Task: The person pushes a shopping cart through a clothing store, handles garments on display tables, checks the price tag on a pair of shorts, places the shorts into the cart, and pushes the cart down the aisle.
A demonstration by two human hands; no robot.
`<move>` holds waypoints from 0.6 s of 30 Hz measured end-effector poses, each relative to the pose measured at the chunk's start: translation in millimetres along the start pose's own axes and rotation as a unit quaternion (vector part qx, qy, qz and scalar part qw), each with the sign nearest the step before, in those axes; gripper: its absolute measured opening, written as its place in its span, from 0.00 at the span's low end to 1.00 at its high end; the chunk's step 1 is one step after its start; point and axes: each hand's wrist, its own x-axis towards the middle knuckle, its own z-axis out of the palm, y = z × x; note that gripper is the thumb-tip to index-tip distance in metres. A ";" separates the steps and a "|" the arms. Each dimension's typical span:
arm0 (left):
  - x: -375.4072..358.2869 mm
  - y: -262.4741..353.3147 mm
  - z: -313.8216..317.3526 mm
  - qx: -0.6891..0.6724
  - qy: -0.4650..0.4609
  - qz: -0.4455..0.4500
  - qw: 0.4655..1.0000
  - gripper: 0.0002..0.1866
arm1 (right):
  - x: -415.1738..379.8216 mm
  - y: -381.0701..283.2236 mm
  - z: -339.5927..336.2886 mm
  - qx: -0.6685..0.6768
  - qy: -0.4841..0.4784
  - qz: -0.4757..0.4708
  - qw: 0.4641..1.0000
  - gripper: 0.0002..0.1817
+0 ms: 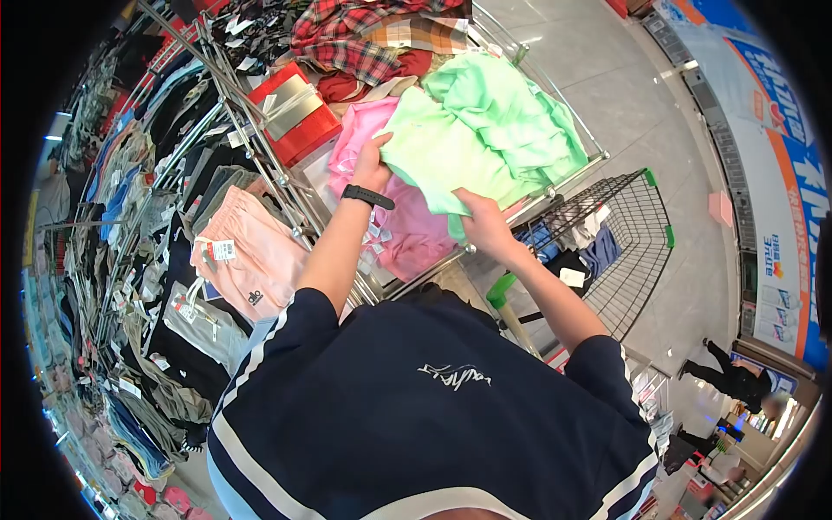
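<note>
A light green garment point(442, 143) is spread between my two hands over a metal-framed display bin. My left hand point(373, 165), with a black watch on the wrist, is closed on its left edge. At its lower right corner my right hand point(485, 225) pinches the cloth, thumb on top. Beneath and left of it lie pink garments point(416, 230), partly covered. Another mint green garment point(511, 113) is bunched against it on the right. Which kind of garment I hold, I cannot tell.
A red box point(290, 113) and plaid shirts point(355, 39) lie farther back in the bin. Racks of hanging clothes, with peach shorts point(247, 251), line the left. A shopping cart point(637, 251) holding clothes stands close on the right. Two people point(737, 377) are far off, lower right.
</note>
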 end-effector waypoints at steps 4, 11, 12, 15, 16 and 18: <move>-26.2 0.1 10.7 -0.002 -0.043 -0.034 0.998 0.23 | 9.3 6.9 23.7 0.008 -0.067 -0.050 0.996 0.18; -47.0 -31.2 -12.1 0.041 -0.031 -0.035 0.998 0.21 | 16.2 25.1 51.3 -0.081 -0.057 -0.132 0.986 0.16; -47.1 -24.4 -0.4 0.081 -0.050 0.003 0.995 0.21 | 16.8 30.1 48.5 -0.086 -0.030 -0.148 0.985 0.16; -50.6 -11.3 55.6 0.158 -0.072 0.108 0.979 0.20 | 20.5 13.1 0.8 0.057 0.069 0.059 0.994 0.16; -47.3 -12.0 73.5 0.162 -0.067 0.135 0.975 0.19 | 24.0 17.2 -12.6 0.071 0.102 0.120 0.985 0.17; -37.0 -17.3 98.8 0.179 -0.060 0.173 0.967 0.17 | 28.3 9.6 -31.5 0.127 0.170 0.047 0.976 0.14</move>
